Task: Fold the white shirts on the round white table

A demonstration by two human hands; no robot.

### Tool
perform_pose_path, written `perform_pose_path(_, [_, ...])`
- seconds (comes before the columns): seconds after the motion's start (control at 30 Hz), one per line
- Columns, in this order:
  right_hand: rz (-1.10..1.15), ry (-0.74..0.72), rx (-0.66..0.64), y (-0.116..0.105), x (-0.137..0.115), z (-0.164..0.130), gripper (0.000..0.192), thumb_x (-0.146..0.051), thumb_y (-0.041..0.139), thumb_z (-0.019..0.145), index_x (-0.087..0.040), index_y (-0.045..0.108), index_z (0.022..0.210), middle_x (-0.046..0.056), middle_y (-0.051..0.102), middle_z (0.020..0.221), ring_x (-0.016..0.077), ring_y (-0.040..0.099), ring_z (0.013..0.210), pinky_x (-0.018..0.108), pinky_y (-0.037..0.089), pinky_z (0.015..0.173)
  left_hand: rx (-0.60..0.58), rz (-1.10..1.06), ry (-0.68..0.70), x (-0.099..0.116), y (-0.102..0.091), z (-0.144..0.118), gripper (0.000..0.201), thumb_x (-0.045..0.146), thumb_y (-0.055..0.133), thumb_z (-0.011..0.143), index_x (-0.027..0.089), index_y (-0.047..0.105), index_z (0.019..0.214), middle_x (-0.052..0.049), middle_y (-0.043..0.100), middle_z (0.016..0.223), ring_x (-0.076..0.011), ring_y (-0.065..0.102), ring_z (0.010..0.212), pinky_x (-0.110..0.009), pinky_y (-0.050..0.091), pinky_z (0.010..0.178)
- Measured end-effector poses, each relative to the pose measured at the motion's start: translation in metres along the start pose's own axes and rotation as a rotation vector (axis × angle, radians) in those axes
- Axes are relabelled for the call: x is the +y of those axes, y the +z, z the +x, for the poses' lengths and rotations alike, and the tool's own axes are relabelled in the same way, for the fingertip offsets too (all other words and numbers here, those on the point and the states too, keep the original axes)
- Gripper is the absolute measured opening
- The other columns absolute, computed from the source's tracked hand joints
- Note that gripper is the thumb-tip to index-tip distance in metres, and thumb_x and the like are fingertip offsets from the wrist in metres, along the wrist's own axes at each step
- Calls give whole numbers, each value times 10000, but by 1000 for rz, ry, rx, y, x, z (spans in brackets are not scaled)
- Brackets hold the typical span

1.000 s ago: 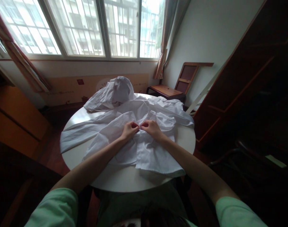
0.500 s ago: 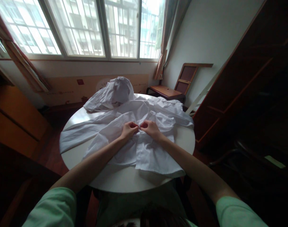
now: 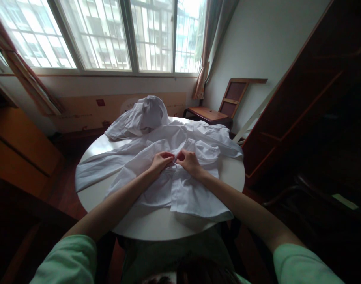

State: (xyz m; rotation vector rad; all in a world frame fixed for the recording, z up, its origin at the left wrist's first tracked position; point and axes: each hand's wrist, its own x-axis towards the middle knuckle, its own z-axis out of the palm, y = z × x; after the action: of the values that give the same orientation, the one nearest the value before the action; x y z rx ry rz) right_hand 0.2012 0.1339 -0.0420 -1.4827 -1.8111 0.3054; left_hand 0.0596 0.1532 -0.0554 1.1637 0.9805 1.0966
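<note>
A white long-sleeved shirt (image 3: 187, 193) lies spread on a round white table (image 3: 147, 228), its hem toward me and one sleeve stretched to the left. Along its front opening, my left hand (image 3: 161, 161) pinches the cloth between thumb and fingers. Close beside it, almost touching, my right hand (image 3: 188, 161) pinches the other front edge. Any button between the fingertips is too small to make out. The cloth is slightly raised where the fingers meet.
A bunched heap of white cloth (image 3: 149, 116) sits at the table's far left. Behind the table on the right stands a wooden chair (image 3: 210, 114). An orange-brown cabinet (image 3: 20, 150) is at the left, and a dark wooden panel (image 3: 287, 98) leans at the right. Barred windows (image 3: 106, 35) line the back.
Both hands stay at the same spot on the shirt front. Their fingers have shifted only slightly; the cloth is nearly unmoved.
</note>
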Motion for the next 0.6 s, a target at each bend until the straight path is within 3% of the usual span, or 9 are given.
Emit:
perform_pose_path(0.2, [39,-25,25,3,5,1,95,-120,677,631,-156,590,641,10,631,623,125,564,583,223,397,569,-28,-18,-38,2,-1,0,313,270,790,503,100,683,743,-30,642,624,-69,537,520,-178,392,501])
perform_pose_path(0.6, [75,-137,88,7,6,-2,119,-87,638,630,-162,548,614,-12,582,588,104,522,545,215,381,553,-35,-158,-210,11,-3,1,227,82,759,551,84,674,762,-36,652,630,-73,584,571,-173,441,565])
